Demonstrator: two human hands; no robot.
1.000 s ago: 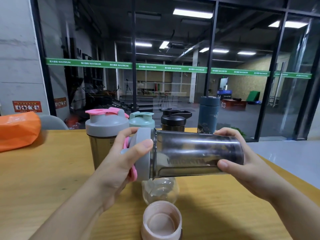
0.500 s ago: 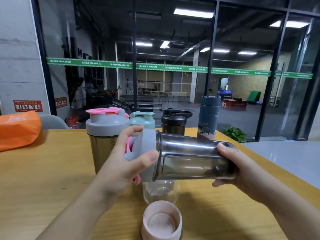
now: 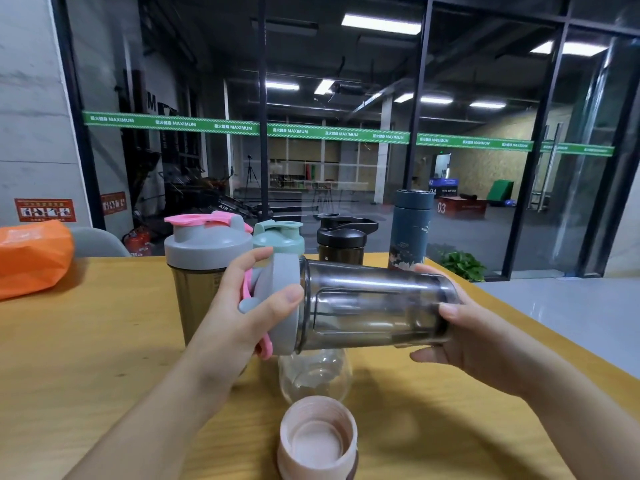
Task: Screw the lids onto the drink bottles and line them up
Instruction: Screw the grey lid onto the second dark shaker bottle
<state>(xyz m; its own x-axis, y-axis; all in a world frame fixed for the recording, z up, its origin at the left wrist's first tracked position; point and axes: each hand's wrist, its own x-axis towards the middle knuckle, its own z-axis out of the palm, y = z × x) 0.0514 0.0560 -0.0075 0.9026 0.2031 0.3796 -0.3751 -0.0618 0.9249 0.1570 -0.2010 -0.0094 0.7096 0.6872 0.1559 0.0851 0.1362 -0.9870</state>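
I hold a smoky transparent shaker bottle [image 3: 374, 310] sideways above the table. My left hand [image 3: 242, 313] grips its grey lid [image 3: 282, 299], which has a pink loop. My right hand [image 3: 474, 327] clasps the bottle's base end. Below it stands a clear lidless bottle [image 3: 313, 375], and nearer to me an open pink bottle [image 3: 317, 439]. Behind stand a capped shaker with a grey and pink lid [image 3: 204, 258], a mint-lidded bottle [image 3: 278, 237], a black-lidded bottle [image 3: 343, 240] and a dark blue flask [image 3: 412, 226].
The wooden table [image 3: 86, 341] ends at the right beside a pale floor. An orange bag [image 3: 33, 258] lies at the far left, with a grey chair back [image 3: 97, 242] behind it. A glass wall stands beyond the table, and a green plant [image 3: 462, 265] sits by it.
The held bottle has tilted, its base end dropping lower to the right. My left hand has shifted its grip round the lid, and my right fingers have moved along the base.
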